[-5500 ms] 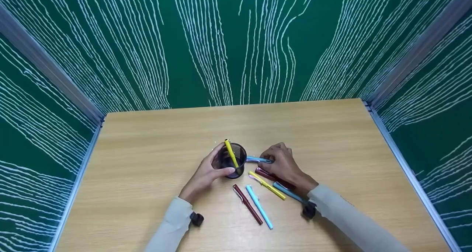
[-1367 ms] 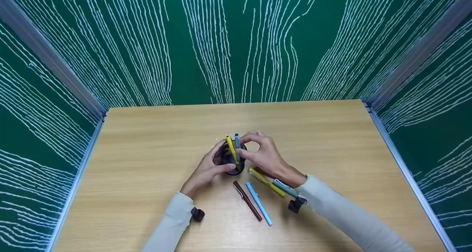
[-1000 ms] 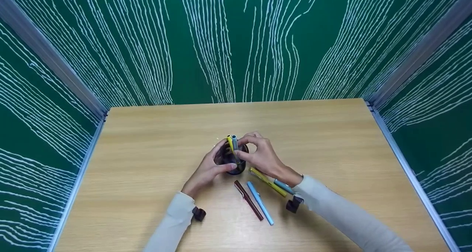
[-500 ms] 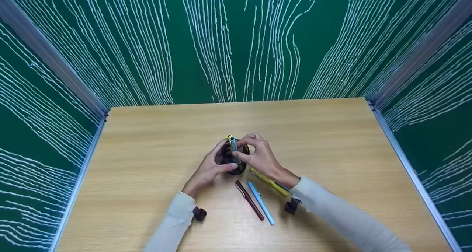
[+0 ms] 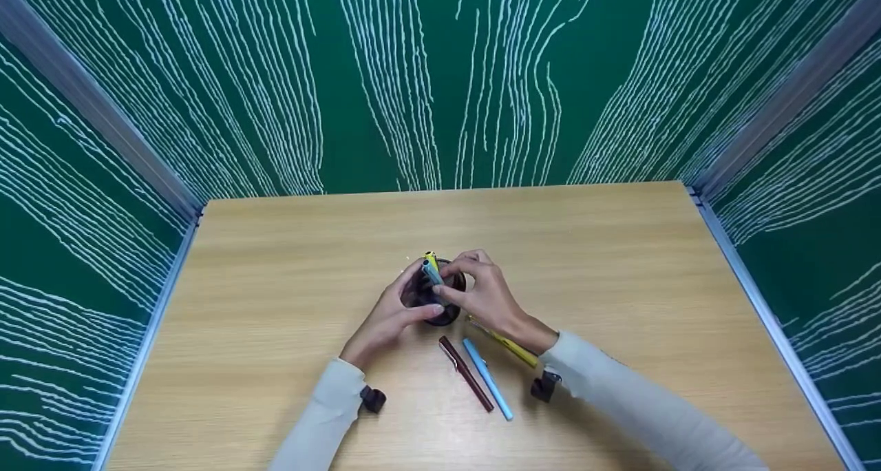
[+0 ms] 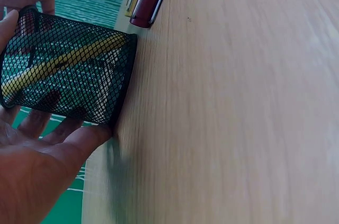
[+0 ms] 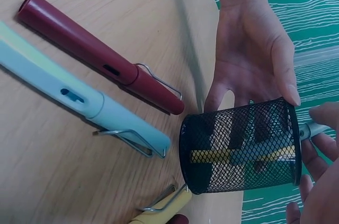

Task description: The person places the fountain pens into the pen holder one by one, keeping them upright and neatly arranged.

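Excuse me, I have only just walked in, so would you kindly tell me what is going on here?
A person's left hand holds a black mesh cup while the right hand pinches a bluish pen whose lower part is inside it. A yellow pen already leans in the cup. Lying on the table are a dark red pen, a light blue pen and a second yellow pen, partly hidden.

Pale wood-grain table stood between green walls streaked with wavy white lines. Grey posts rose at both far corners; metal rails ran along its left and right edges.
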Action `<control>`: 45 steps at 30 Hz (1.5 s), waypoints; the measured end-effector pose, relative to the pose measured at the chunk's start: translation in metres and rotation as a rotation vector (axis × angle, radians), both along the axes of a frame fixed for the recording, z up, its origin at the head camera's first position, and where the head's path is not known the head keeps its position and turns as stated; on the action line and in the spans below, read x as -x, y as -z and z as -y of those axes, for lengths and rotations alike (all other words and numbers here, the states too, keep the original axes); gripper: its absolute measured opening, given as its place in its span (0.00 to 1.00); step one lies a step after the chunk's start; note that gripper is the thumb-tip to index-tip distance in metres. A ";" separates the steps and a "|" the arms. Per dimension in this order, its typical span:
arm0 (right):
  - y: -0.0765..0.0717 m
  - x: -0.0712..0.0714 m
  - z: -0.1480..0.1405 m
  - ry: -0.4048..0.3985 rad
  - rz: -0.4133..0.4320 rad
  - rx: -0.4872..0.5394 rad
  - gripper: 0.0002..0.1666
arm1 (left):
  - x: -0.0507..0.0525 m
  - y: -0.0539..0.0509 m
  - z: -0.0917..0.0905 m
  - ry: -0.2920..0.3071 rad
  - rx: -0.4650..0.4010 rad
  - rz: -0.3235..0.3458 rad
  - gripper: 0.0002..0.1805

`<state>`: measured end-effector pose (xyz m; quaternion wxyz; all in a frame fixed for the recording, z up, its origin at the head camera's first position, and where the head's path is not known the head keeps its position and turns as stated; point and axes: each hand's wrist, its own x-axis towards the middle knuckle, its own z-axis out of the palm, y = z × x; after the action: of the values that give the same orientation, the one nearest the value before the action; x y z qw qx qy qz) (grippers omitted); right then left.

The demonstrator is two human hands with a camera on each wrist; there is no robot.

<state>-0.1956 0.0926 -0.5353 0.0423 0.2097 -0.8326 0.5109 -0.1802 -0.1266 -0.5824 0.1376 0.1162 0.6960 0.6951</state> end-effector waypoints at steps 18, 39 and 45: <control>-0.008 -0.004 -0.032 0.013 0.032 -0.015 0.10 | -0.001 -0.001 0.001 0.004 0.030 -0.020 0.51; -0.001 -0.033 -0.069 0.063 0.092 -0.054 0.09 | -0.003 -0.002 0.000 -0.020 0.060 -0.016 0.52; 0.012 -0.042 -0.075 0.072 0.092 -0.070 0.10 | -0.004 -0.003 0.000 -0.015 0.064 -0.020 0.52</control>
<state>-0.1538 0.1673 -0.5475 0.0152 0.1572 -0.8580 0.4888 -0.1764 -0.1265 -0.5795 0.1291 0.1133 0.7201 0.6722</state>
